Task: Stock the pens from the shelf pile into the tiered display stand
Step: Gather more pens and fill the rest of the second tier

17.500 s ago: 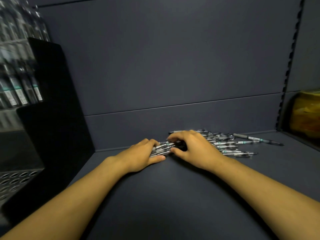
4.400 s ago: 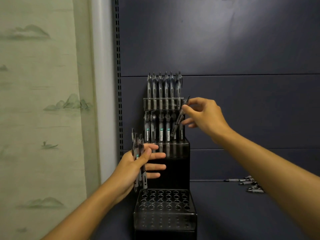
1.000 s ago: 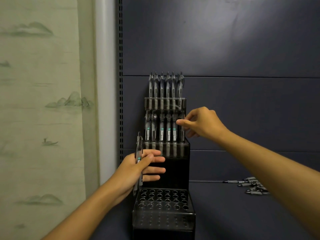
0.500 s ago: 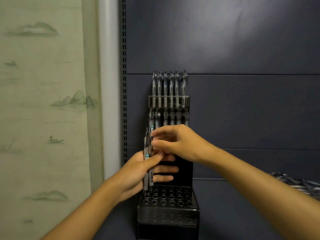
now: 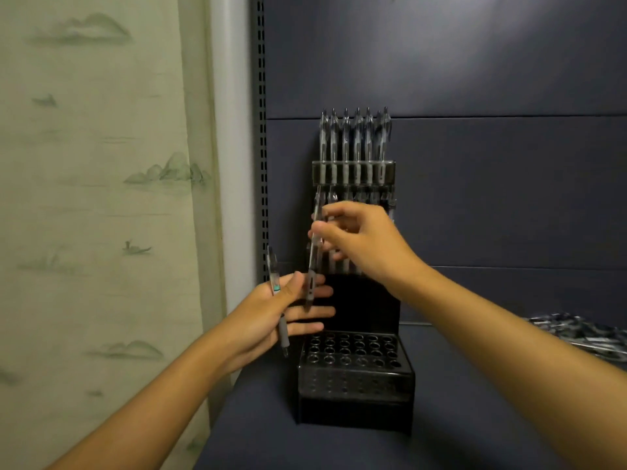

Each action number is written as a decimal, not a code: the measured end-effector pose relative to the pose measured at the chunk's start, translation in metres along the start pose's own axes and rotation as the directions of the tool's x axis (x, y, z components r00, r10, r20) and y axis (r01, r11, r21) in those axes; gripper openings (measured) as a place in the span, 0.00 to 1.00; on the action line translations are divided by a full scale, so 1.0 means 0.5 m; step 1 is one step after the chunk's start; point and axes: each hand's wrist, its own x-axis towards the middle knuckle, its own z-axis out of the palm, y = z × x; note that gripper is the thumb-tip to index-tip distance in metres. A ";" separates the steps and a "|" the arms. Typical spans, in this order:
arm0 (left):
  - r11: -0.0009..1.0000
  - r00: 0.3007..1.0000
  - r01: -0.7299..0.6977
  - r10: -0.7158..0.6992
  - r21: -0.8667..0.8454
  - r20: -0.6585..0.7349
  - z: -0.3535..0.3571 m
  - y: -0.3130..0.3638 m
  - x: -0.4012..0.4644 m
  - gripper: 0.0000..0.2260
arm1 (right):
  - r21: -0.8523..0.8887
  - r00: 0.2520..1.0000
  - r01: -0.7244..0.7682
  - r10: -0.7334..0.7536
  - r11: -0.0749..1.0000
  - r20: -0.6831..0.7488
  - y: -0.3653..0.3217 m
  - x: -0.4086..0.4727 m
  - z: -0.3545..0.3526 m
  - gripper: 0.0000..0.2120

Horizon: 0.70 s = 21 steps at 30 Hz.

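Black display stand (image 5: 356, 381) w/ clear-grey pens (image 5: 356, 144), navy shelf panel (image 5: 475, 198), pale-green curtain (image 5: 95, 198) w/ mountain print.

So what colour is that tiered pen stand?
Black, seen in the head view: the stand.

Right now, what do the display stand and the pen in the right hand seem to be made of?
The display stand looks like dark, glossy plastic, maybe tinted acrylic: its front panel shows soft reflections and the holes show through it. The pen pinched by the right hand seems clear plastic, since its barrel is see-through; its lower grip looks grey and matte, possibly rubber.
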 end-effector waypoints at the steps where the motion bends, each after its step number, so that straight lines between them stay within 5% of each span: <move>1: 1.000 1.000 -0.006 0.007 0.020 -0.024 -0.012 0.000 -0.002 0.17 | -0.005 0.999 -0.005 0.005 1.000 -0.042 -0.002 0.006 -0.006 0.05; 7: 0.993 0.979 0.010 0.014 0.117 -0.205 -0.076 -0.009 -0.013 0.10 | -0.062 0.974 -0.046 0.031 0.997 -0.226 0.016 0.008 -0.026 0.13; 21: 0.991 0.980 0.024 0.003 0.133 -0.201 -0.087 -0.032 -0.025 0.11 | -0.232 0.986 -0.125 0.094 0.965 -0.137 0.107 -0.057 0.053 0.15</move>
